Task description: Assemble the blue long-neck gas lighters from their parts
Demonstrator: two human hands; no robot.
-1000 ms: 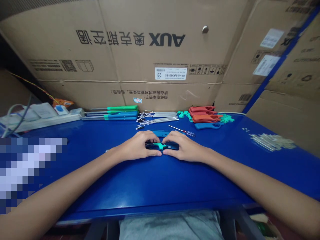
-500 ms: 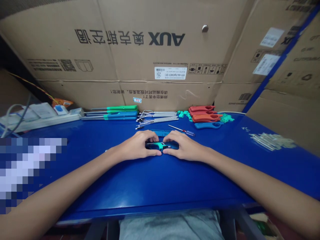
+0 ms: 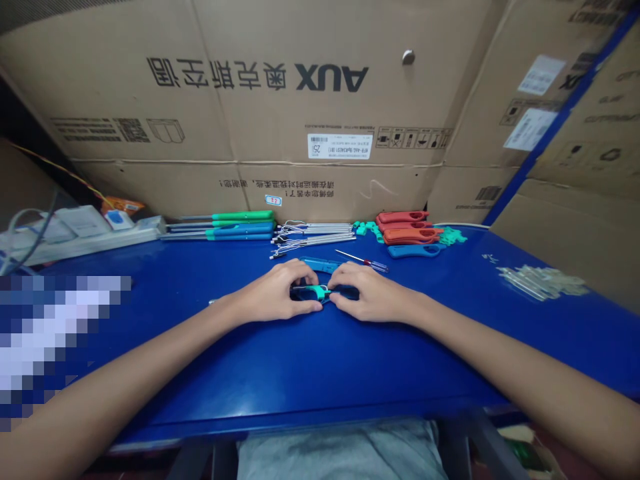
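Both my hands rest on the blue table (image 3: 310,367) at its middle, fingers curled round a small blue handle shell with a teal trigger piece (image 3: 316,291). My left hand (image 3: 277,293) grips its left end, thumb pressed along the near side. My right hand (image 3: 367,293) pinches its right end. Most of the shell is hidden under my fingers. Just behind my hands lies another blue shell half (image 3: 320,265), and a thin screwdriver (image 3: 363,261) lies to its right.
At the back edge lie finished green and blue long-nosed lighters (image 3: 235,225), a bundle of metal tubes with wires (image 3: 313,237), red, orange and blue handle shells (image 3: 410,235) and small teal parts (image 3: 453,235). Clear plastic pieces (image 3: 543,282) sit right. Cardboard boxes (image 3: 300,100) wall the table.
My hands have stayed in place; the fingers have shifted slightly on the shell, and my right fingertips have closed in toward the teal piece.
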